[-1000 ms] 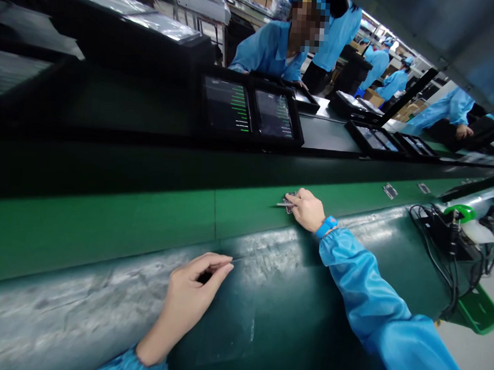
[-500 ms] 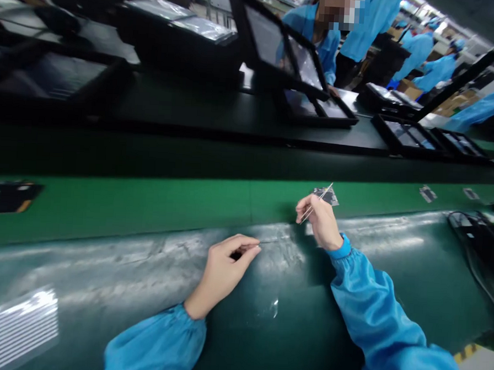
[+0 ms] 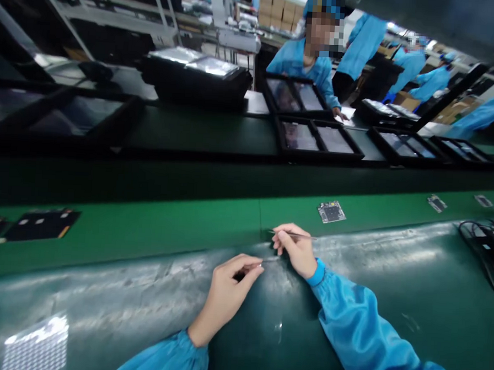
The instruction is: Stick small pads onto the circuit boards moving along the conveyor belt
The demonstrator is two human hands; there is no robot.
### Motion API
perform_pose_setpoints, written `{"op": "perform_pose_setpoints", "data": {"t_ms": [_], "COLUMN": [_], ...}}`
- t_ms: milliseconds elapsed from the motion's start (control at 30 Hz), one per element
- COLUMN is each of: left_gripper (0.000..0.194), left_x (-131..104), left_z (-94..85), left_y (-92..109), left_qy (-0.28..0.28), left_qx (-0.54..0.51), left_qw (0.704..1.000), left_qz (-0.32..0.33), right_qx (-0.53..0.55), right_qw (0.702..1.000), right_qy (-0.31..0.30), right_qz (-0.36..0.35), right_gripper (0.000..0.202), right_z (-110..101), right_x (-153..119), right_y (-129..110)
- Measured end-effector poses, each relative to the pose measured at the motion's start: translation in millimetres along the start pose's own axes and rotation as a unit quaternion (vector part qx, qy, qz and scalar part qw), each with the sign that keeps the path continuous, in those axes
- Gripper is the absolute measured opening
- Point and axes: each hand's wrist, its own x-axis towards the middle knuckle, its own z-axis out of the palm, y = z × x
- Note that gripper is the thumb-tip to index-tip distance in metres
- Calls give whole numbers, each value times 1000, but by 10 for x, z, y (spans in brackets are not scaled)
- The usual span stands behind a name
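Note:
My left hand (image 3: 231, 292) is closed in a pinch above the green mat (image 3: 259, 340). Between thumb and forefinger is a thin sliver, too small to name. Just right of it, my right hand (image 3: 295, 248) grips a pair of tweezers (image 3: 304, 237), tips pointing left and handle end to the right. The two hands are close but apart. On the bright green strip beyond the right hand lies a small circuit board (image 3: 331, 211). A shiny sheet with rows of small pieces (image 3: 35, 345) lies at lower left.
Flat black parts (image 3: 40, 225) lie on the green strip (image 3: 203, 221) at left. Further boards (image 3: 437, 204) lie at right, near a black device with cables (image 3: 490, 244). Black trays (image 3: 322, 138) line the raised shelf. A co-worker in blue (image 3: 307, 61) stands behind it.
My right hand has moved left and down from the circuit board toward my left hand, bringing the tweezers along. The left hand keeps its pinch. A raised tray across has been lowered; the view has shifted.

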Motion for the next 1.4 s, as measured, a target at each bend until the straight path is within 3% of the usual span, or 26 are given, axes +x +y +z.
{"op": "perform_pose_setpoints", "data": {"t_ms": [200,533,833,1400], "left_gripper": [12,14,17,23], "left_x": [36,25,35,23], "left_z": [-24,-23,-34,-47], "left_y": [-72,-156,-85,-165], "left_qy": [9,14,18,18], "left_qx": [19,23,30,31], "left_qw": [1000,999,999,999], "left_qz": [19,19,4,-1], "right_qx": [20,-105,-78,-100], "right_qw": [999,989,992,989], "right_qy": [-39,-71,-93,-93], "right_qz": [-2,-73,-41,-56], "right_gripper": [38,9,17,24], "right_z": [56,20,32,89], "right_x": [2,-51,-55,-53], "right_y": [22,-8,-57,-121]}}
